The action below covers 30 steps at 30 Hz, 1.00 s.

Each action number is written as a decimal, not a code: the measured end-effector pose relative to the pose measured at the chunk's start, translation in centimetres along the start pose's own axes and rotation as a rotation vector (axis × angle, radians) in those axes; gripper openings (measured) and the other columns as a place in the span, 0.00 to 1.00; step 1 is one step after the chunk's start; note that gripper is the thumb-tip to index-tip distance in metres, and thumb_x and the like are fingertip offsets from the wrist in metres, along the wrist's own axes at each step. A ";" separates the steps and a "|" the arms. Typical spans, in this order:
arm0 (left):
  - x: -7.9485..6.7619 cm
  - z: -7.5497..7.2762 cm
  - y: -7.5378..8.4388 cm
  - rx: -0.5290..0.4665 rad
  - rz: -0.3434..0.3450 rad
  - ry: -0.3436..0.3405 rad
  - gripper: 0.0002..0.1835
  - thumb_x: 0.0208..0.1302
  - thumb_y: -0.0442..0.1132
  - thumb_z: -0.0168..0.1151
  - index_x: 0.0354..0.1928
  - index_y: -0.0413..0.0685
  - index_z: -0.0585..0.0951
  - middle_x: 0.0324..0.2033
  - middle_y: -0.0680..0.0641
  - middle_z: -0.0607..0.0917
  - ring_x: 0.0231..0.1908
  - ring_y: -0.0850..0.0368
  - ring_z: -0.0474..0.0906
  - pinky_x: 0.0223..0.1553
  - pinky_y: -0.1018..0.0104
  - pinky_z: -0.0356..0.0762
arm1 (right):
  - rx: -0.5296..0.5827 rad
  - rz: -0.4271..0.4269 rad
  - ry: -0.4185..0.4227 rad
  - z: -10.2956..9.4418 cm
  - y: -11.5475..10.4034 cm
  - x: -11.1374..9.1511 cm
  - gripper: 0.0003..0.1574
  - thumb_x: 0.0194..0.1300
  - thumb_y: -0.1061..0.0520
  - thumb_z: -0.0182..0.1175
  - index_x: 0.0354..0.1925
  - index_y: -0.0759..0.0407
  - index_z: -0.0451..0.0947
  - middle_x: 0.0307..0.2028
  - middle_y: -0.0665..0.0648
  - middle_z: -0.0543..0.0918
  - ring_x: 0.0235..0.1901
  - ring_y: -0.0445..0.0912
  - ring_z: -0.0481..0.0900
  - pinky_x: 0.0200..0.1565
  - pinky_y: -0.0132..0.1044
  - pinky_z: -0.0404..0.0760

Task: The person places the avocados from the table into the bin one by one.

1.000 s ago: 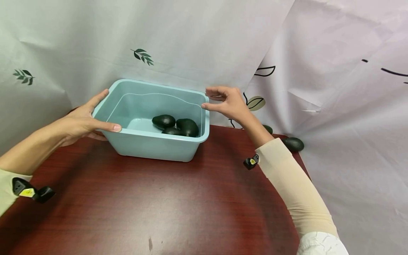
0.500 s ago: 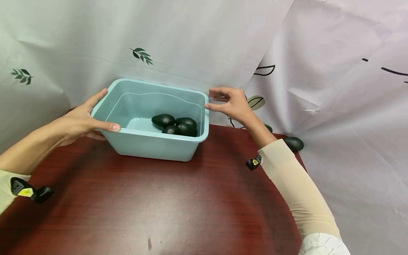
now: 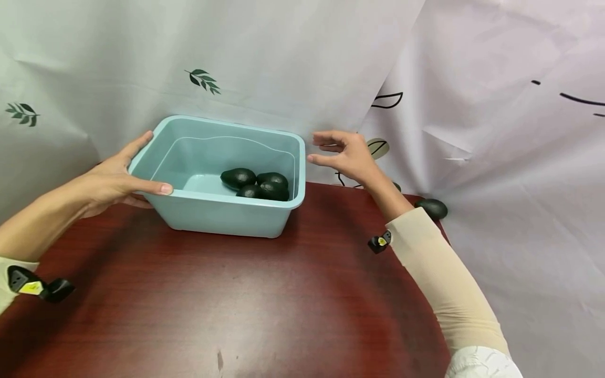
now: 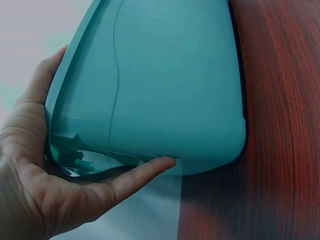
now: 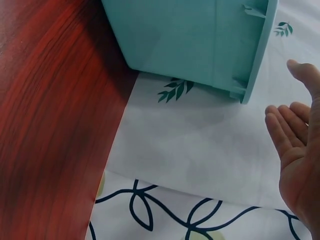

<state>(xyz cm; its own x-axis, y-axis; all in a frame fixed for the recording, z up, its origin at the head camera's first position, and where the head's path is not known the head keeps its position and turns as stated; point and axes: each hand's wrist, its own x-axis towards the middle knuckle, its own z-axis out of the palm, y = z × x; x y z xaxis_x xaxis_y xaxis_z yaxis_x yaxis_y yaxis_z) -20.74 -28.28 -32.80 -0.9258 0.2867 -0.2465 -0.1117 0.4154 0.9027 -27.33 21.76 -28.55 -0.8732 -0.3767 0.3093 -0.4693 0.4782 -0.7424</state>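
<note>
A light-blue plastic tub (image 3: 222,214) stands on the table with several dark green avocados (image 3: 238,179) gathered at the right end inside it. My left hand (image 3: 111,184) holds the tub's left end, its thumb lying over the front rim and other fingers reaching along and below the end rim. In the left wrist view the thumb (image 4: 142,176) crosses the tub's corner. Just off the tub's right end is my right hand (image 3: 347,154), holding nothing, its thumb and fingers apart and pointing at the rim. The right wrist view shows a gap between these fingertips and the tub.
An avocado (image 3: 434,208) lies at the right edge of the brown table (image 3: 264,310). Another avocado (image 3: 397,186) is mostly hidden behind my right forearm. A pale leaf-patterned cloth (image 3: 264,63) hangs right behind the tub.
My right hand has drawn back from the tub's right rim, leaving a small gap. Inside, the avocados at the right have settled and spread slightly. My left hand keeps its place on the tub.
</note>
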 end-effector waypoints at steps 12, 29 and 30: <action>-0.4 -0.4 -0.5 0.003 -0.009 0.007 0.72 0.75 0.43 0.76 0.88 0.86 0.23 0.86 0.34 0.43 0.73 0.34 0.61 0.52 0.42 0.95 | 0.002 0.023 0.036 -0.9 1.2 -1.4 0.37 0.64 0.55 0.84 0.68 0.65 0.87 0.64 0.63 0.91 0.64 0.65 0.90 0.64 0.50 0.92; -0.4 0.1 0.0 0.006 -0.008 0.014 0.73 0.75 0.44 0.77 0.88 0.83 0.22 0.87 0.32 0.41 0.75 0.29 0.59 0.54 0.38 0.94 | -0.009 0.173 0.102 -4.2 4.1 -5.0 0.37 0.66 0.50 0.85 0.68 0.60 0.88 0.64 0.62 0.92 0.65 0.60 0.90 0.58 0.27 0.89; -0.4 0.1 0.0 0.007 -0.008 0.014 0.73 0.75 0.44 0.77 0.88 0.83 0.22 0.87 0.32 0.41 0.75 0.28 0.59 0.54 0.37 0.94 | -0.009 0.182 0.107 -4.3 4.3 -5.2 0.37 0.66 0.50 0.85 0.68 0.60 0.88 0.64 0.62 0.92 0.65 0.59 0.91 0.57 0.26 0.89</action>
<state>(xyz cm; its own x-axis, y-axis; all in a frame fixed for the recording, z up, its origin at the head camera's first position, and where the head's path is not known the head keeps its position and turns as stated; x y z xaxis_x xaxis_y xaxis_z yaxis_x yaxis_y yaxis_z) -20.30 -28.30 -32.74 -0.9297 0.2715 -0.2490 -0.1169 0.4236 0.8983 -25.39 29.22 -30.81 -0.9523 -0.1972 0.2328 -0.3036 0.5374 -0.7868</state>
